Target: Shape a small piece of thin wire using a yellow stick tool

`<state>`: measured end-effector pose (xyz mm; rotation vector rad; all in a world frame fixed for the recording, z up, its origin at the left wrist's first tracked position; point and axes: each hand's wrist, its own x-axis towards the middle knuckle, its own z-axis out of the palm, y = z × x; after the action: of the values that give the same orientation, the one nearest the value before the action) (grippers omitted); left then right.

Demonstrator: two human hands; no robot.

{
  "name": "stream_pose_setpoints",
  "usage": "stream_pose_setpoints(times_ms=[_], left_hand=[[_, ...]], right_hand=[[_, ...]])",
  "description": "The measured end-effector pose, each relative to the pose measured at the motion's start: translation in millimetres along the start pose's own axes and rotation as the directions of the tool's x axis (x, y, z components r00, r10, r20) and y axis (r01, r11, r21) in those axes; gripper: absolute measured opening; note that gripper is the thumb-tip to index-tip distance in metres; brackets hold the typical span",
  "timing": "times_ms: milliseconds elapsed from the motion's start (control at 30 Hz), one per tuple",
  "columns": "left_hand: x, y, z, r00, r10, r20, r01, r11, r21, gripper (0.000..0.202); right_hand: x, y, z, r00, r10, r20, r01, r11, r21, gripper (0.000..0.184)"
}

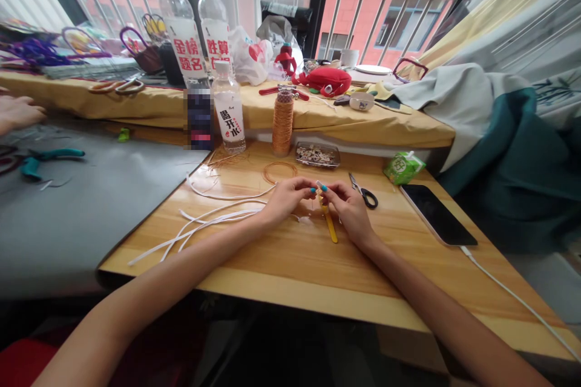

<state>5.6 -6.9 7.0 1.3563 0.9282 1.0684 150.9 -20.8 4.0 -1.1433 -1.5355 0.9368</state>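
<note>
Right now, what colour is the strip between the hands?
Yellow; the strip shows plainly in the head view, by the right hand.

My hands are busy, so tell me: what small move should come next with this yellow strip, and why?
Probably lift the yellow strip slightly off the table: the right hand pinches its top end, the left hand meets it there, and its lower end lies on the wood.
</note>
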Motion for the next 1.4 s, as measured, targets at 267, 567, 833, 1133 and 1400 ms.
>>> stream_pose_setpoints(times_ms=[267, 567, 833, 1133, 1400], left_hand=[[-1.4, 2.7, 3.5, 0.997, 0.018, 0.074, -0.020, 0.999, 0.025, 0.011], [-1.5, 0.1, 5.8, 0.985, -0.097, 0.142, 0.114, 0.987, -0.115, 0.005], [-1.8, 1.0, 6.0, 0.980, -0.166, 0.109, 0.185, 0.962, -0.199, 0.008], [4.2, -10.8, 2.8, 0.975, -0.189, 0.114, 0.217, 0.920, -0.325, 0.008], [6.4, -13.6, 0.3, 0.973, -0.203, 0.108, 0.227, 0.920, -0.319, 0.008]], right_hand=[[0.3, 3.2, -0.7, 0.997, -0.053, -0.048, 0.052, 0.998, -0.037, 0.022], [0.7, 5.9, 0.0, 0.995, -0.090, -0.039, 0.084, 0.987, -0.140, 0.022], [-0.5, 4.7, 2.0, 0.995, -0.082, -0.052, 0.077, 0.993, -0.090, 0.027], [-2.8, -0.2, -1.6, 0.957, -0.287, 0.033, 0.279, 0.890, -0.360, 0.014], [-1.8, 2.1, -3.3, 0.925, -0.371, 0.087, 0.370, 0.821, -0.434, 0.013]])
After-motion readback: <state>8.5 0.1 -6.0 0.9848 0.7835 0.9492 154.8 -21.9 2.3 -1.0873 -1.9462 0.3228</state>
